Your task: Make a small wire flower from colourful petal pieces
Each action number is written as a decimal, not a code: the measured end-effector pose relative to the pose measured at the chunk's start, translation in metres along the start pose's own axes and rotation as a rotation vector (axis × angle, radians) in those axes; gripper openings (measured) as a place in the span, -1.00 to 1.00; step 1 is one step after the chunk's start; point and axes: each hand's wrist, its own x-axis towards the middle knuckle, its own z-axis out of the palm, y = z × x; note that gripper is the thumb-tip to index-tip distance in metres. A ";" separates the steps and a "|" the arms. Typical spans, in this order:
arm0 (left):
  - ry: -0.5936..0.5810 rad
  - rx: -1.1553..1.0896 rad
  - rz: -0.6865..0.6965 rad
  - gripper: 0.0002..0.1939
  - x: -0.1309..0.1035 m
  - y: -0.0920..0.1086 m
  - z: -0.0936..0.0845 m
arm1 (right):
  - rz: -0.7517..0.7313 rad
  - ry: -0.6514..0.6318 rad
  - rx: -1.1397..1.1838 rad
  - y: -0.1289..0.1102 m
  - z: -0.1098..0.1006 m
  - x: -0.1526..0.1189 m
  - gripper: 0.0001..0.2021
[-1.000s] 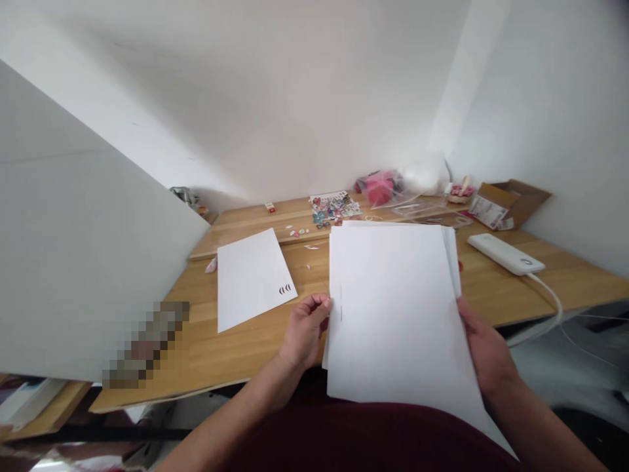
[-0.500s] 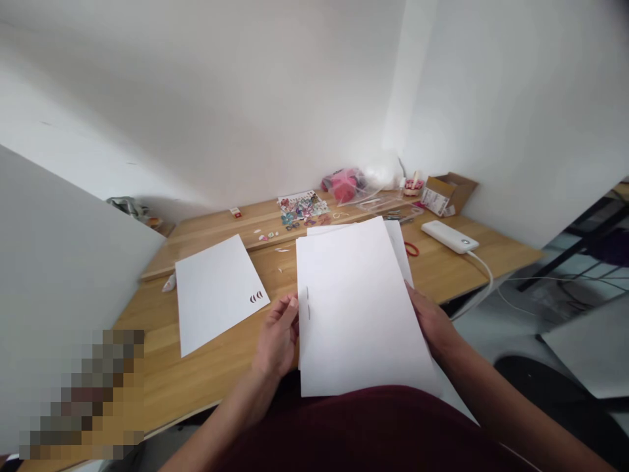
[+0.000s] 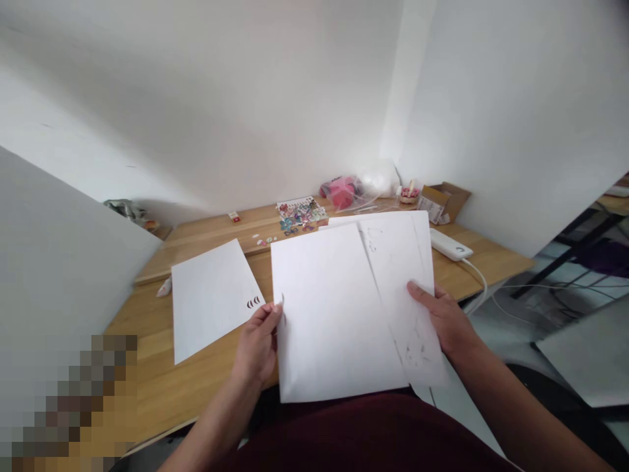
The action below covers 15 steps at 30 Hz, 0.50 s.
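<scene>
My left hand (image 3: 260, 337) pinches the left edge of a white sheet of paper (image 3: 329, 308), thumb on top beside small dark slits or marks. Behind it, shifted to the right, is another white sheet (image 3: 400, 262) with faint pencil-like marks. My right hand (image 3: 445, 318) grips that sheet's right edge, thumb on its face and fingers underneath. Both sheets are held over my lap at the table's front edge, and they overlap. To the left, a separate white sheet (image 3: 211, 298) with two dark curved marks lies flat on the wooden table (image 3: 157, 387).
Colourful flower-like cutouts (image 3: 299, 215) lie at the back, with small white scraps (image 3: 265, 241) nearer. A pink item in clear plastic (image 3: 341, 192), an open cardboard box (image 3: 445, 200) and a white power bank (image 3: 451, 245) with a cable stand right. A white tube (image 3: 164, 286) lies left.
My left hand has drawn the top sheet leftward, and my right hand has moved right with the sheet behind. The marked face of the rear sheet now shows.
</scene>
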 end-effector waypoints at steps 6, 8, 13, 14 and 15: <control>0.167 -0.011 0.163 -0.69 0.030 0.035 -0.034 | -0.021 0.025 0.077 -0.005 -0.012 0.007 -0.67; 0.246 -0.026 0.226 -0.75 0.044 0.048 -0.049 | -0.018 0.033 0.094 -0.005 -0.013 0.009 -0.68; 0.457 0.014 0.327 -0.86 0.077 0.083 -0.093 | -0.002 0.054 0.106 -0.001 -0.016 0.012 -0.68; 0.498 0.030 0.356 -0.86 0.082 0.089 -0.103 | -0.004 0.058 0.103 -0.001 -0.016 0.012 -0.68; 0.512 0.062 0.371 -0.85 0.087 0.094 -0.112 | -0.005 0.062 0.100 0.000 -0.016 0.013 -0.68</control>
